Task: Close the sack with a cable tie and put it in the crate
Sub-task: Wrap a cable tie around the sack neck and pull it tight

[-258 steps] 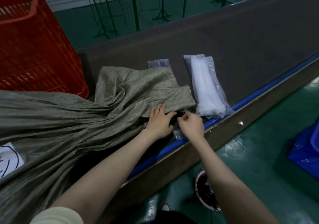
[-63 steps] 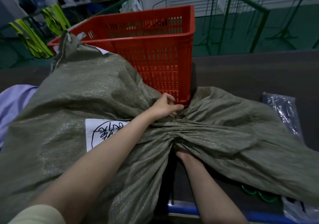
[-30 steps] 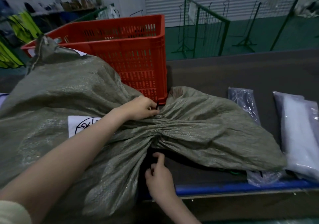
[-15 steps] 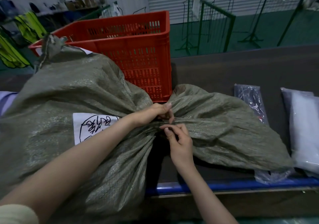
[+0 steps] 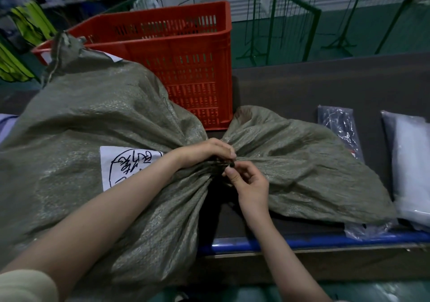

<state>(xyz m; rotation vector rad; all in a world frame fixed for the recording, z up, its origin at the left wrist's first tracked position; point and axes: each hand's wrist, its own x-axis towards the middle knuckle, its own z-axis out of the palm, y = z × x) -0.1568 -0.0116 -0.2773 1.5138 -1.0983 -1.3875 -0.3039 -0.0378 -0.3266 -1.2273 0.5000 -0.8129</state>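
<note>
A big grey-green woven sack (image 5: 97,125) with a white handwritten label lies on the dark table, its neck gathered at the middle and its loose mouth (image 5: 302,162) fanned out to the right. My left hand (image 5: 209,151) grips the bunched neck from above. My right hand (image 5: 247,182) sits just below it, thumb and fingers pinching the end of a black cable tie (image 5: 230,164) at the neck. Most of the tie is hidden in the folds. The red slatted crate (image 5: 186,69) stands behind the sack.
Two plastic packets of cable ties lie at the right, a dark packet (image 5: 339,129) and a white packet (image 5: 409,162). A blue strip (image 5: 302,243) runs along the table's near edge. Green wire racks (image 5: 286,18) stand on the floor behind.
My right hand came up from under the sack's neck to its top and now pinches the tie's end beside my left hand. The left hand has kept its grip on the neck.
</note>
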